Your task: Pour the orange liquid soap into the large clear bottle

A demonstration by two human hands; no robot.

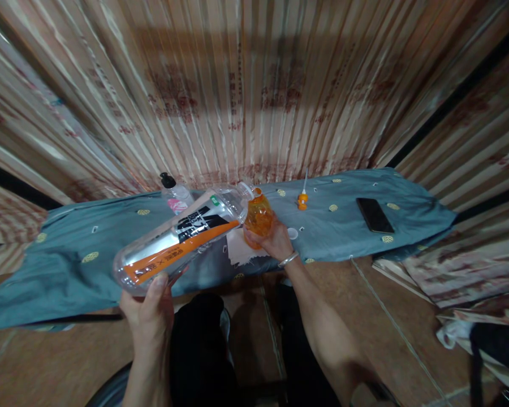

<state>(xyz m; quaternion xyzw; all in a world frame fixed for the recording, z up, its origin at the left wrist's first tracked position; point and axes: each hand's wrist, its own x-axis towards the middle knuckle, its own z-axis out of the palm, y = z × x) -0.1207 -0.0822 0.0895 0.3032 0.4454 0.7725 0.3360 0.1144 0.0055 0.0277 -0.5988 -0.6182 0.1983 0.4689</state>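
My left hand (149, 316) clamps the base of a large clear plastic bottle with an orange-and-black label (182, 240), tipped so its neck meets a small orange plastic bottle (258, 217) gripped in my right hand (274, 240) above the blue-grey cloth-covered bench (343, 226).

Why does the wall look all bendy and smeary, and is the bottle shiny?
In the head view the striped wall fans out and curves because the lens bends the edges, and it is blurred. The big clear bottle in the left hand shows white glare along its side. The small orange bottle in the right hand glows. The floor is dim.
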